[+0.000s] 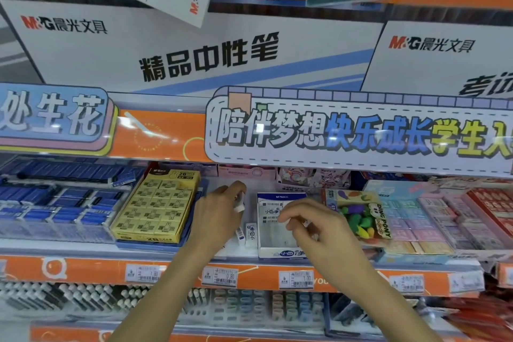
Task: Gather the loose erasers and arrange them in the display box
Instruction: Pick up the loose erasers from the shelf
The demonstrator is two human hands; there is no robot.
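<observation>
A white and blue display box [280, 253] stands on the shelf, with one white eraser [270, 209] lying at its far end. My right hand [308, 226] hovers over the box with bent fingers; something small and white shows at its fingertips, too unclear to name. Left of the box my left hand [219, 209] grips a white eraser [240, 204] between thumb and fingers. Two loose erasers stand upright on the shelf between my left hand and the box: one white with blue print [251, 234], one [240, 235] partly hidden by my wrist.
A yellow box of erasers [158, 207] sits to the left, blue erasers [55, 203] beyond it. A colourful toy-eraser pack [361, 216] and pastel boxes [422, 219] crowd the right. Price tags [220, 276] line the orange shelf edge; a banner [347, 133] overhangs above.
</observation>
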